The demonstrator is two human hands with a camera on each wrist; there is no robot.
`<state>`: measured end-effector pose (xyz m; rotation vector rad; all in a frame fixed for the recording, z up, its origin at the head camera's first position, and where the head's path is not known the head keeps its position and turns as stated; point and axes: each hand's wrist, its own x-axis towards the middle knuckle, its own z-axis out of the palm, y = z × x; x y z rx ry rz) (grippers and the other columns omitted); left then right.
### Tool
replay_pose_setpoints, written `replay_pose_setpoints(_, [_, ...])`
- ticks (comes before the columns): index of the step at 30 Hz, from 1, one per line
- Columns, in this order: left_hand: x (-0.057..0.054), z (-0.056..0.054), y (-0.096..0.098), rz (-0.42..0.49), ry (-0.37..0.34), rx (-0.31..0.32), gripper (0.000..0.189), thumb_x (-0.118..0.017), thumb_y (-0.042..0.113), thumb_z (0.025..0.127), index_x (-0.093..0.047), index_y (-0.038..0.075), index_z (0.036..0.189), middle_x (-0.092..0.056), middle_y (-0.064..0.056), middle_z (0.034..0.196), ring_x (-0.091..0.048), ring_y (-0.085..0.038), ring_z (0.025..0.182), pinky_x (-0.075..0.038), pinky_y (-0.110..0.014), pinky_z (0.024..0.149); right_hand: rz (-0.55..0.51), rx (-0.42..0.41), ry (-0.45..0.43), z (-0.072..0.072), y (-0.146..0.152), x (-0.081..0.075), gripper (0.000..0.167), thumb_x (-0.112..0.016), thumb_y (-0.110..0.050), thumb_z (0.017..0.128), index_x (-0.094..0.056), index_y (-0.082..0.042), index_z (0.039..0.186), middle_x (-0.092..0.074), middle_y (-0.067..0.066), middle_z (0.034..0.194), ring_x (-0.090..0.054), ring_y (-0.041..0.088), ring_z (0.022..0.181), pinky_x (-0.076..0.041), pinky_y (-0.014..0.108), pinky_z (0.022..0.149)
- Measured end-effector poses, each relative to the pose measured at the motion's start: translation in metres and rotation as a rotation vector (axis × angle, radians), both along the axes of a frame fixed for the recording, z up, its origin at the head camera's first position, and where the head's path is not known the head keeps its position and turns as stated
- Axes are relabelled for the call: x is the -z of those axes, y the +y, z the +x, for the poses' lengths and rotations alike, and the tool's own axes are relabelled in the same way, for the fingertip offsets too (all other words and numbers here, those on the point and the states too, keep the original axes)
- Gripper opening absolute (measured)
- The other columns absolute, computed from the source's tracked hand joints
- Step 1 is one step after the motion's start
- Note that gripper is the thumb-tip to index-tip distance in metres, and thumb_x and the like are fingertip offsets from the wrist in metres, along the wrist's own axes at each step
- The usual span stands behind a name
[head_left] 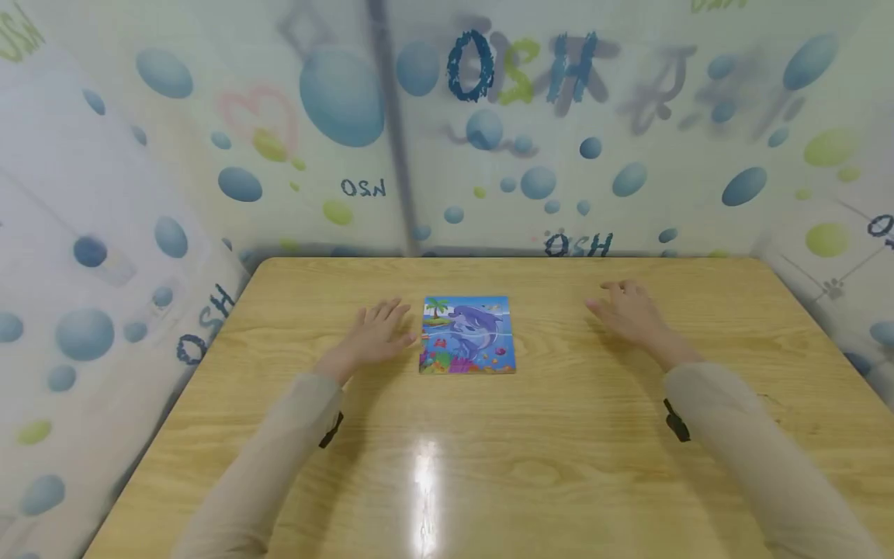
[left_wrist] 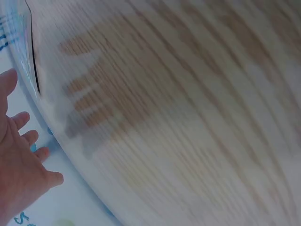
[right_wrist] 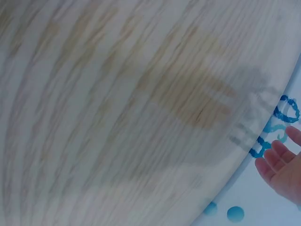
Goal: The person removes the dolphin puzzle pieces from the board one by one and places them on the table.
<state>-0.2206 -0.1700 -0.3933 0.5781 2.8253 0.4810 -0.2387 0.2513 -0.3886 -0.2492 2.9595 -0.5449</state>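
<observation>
A square picture board (head_left: 468, 335) lies flat on the wooden table, printed with a purple dolphin, a palm tree and sea creatures. Just left of it, my left hand (head_left: 373, 335) spreads its fingers, thumb close to the board's left edge, holding nothing. In the left wrist view that hand (left_wrist: 21, 155) shows its palm side, with the board's edge (left_wrist: 28, 42) at the upper left. Well to the right of the board, my right hand (head_left: 628, 314) hovers with relaxed fingers and an empty palm. The right wrist view catches only its fingers and part of the palm (right_wrist: 287, 176).
The wooden table (head_left: 531, 458) fills the space before me, with a bright light reflection near its front. Behind and at the sides hangs a pale curtain (head_left: 461, 178) with blue and green dots and letters. Both sleeves carry a dark wrist device (head_left: 676, 421).
</observation>
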Motion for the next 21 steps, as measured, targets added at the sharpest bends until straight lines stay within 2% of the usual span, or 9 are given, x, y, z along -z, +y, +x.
replay_pose_setpoints(8, [0.005, -0.012, 0.020, -0.011, -0.016, 0.035, 0.070, -0.045, 0.040, 0.094, -0.016, 0.002, 0.145, -0.009, -0.019, 0.153, -0.009, -0.040, 0.139, -0.005, -0.061, 0.111, -0.033, -0.018, -0.045, -0.012, -0.026, 0.002, 0.065, -0.036, -0.042, 0.097, -0.029, 0.009, 0.136, -0.023, 0.038, 0.137, -0.019, 0.055, 0.126, -0.020, 0.065, 0.104])
replay_pose_setpoints(15, [0.006, -0.024, 0.033, -0.045, -0.068, 0.005, 0.072, -0.043, 0.041, 0.095, -0.011, 0.002, 0.146, -0.005, -0.015, 0.154, -0.006, -0.034, 0.141, -0.004, -0.056, 0.114, -0.039, -0.077, -0.034, -0.021, -0.050, 0.001, 0.064, -0.038, -0.041, 0.096, -0.032, 0.009, 0.135, -0.028, 0.036, 0.135, -0.024, 0.052, 0.126, -0.023, 0.062, 0.104])
replay_pose_setpoints(21, [0.004, -0.028, 0.039, -0.065, -0.072, 0.002, 0.070, -0.045, 0.037, 0.095, -0.013, 0.000, 0.145, -0.007, -0.017, 0.154, -0.007, -0.035, 0.141, -0.006, -0.055, 0.114, -0.044, -0.093, -0.030, -0.027, -0.066, -0.003, 0.061, -0.040, -0.037, 0.096, -0.033, 0.010, 0.134, -0.029, 0.036, 0.135, -0.025, 0.051, 0.127, -0.024, 0.060, 0.106])
